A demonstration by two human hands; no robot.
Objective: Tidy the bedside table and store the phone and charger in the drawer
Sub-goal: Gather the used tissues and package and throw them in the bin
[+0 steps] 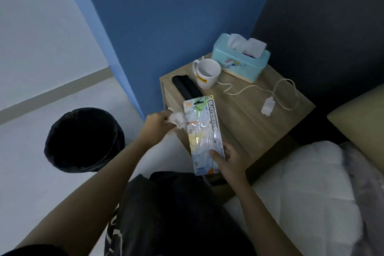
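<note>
My right hand (228, 160) grips the lower end of a clear plastic scissors package (202, 131), held over the front left part of the wooden bedside table (245, 127). My left hand (155, 120) is closed on a crumpled white tissue (177, 119) at the table's left edge, touching the package. A black phone (186, 87) lies at the table's back left. A white charger (268, 107) with its looped cable (284, 93) rests on the right side of the tabletop.
A white mug (206, 76) stands beside the phone, and a teal tissue box (241, 61) sits at the back. A black-lined bin (84, 139) stands on the floor to the left. A white pillow (307, 189) and bed lie on the right.
</note>
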